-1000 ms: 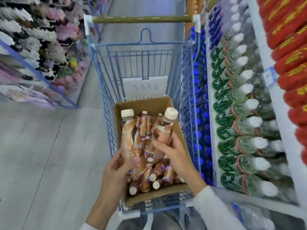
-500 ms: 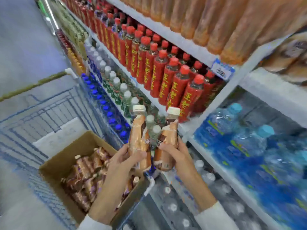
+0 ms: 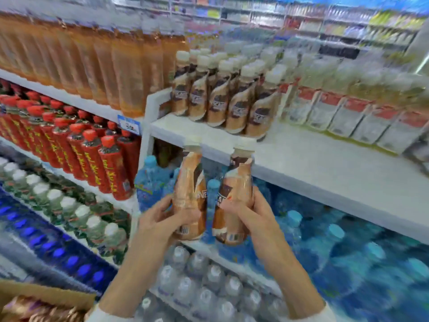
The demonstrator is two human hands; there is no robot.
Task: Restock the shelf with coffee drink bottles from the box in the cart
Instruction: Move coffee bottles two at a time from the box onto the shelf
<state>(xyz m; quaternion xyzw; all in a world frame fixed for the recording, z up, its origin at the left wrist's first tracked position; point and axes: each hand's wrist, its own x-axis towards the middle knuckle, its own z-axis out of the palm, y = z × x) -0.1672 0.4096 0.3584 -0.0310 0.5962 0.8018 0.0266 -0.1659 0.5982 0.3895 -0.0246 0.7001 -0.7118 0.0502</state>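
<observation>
Raised since the earlier frame, two bottles are held upright just below the shelf edge — the left bottle wrapped by the left hand, the right bottle by the right hand. Bare shelf lies up and ahead, right of the stocked row, so the right hand is judged nearer.

Red btls left; water btls below.

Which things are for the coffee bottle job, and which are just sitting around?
Job: left hand, right hand, held left bottle, held right bottle, shelved coffee bottles, white shelf, box.
Just there: red bottles, blue water bottles, orange drinks.
</observation>
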